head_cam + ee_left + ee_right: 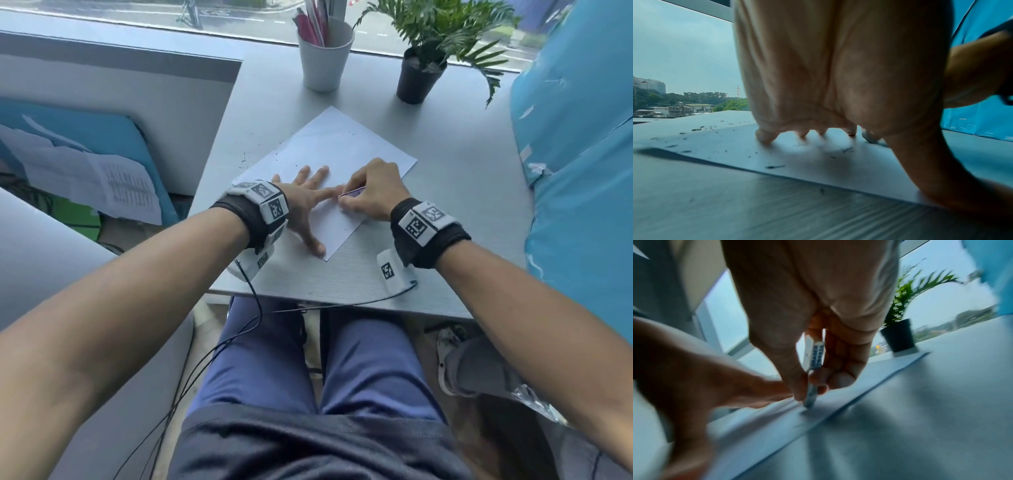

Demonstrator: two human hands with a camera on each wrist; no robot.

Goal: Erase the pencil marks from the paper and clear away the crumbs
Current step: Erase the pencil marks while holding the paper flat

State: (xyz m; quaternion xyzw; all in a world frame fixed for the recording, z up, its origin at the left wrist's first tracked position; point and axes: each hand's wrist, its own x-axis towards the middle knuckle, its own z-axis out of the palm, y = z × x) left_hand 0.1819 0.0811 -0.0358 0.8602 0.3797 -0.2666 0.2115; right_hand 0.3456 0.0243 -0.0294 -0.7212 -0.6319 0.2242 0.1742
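Note:
A white sheet of paper point(329, 144) lies at an angle on the grey table point(445, 222). My left hand point(305, 202) lies flat on its near left part with fingers spread, pressing it down; the same hand point(838, 81) fills the left wrist view. My right hand point(371, 192) pinches a white eraser in a blue patterned sleeve point(813, 356), its tip on the paper point(859, 394) close to my left index finger. From above only the eraser's edge point(351, 194) shows. Dark eraser crumbs point(774, 166) lie scattered on the sheet point(735, 146) and on the table to its left point(245, 159).
A white cup of pens point(323, 51) and a potted plant point(419, 75) stand at the back by the window. A blue covered object point(575, 154) borders the table's right side. Papers point(102, 181) lie on the floor to the left. Wrist cables hang over the near edge.

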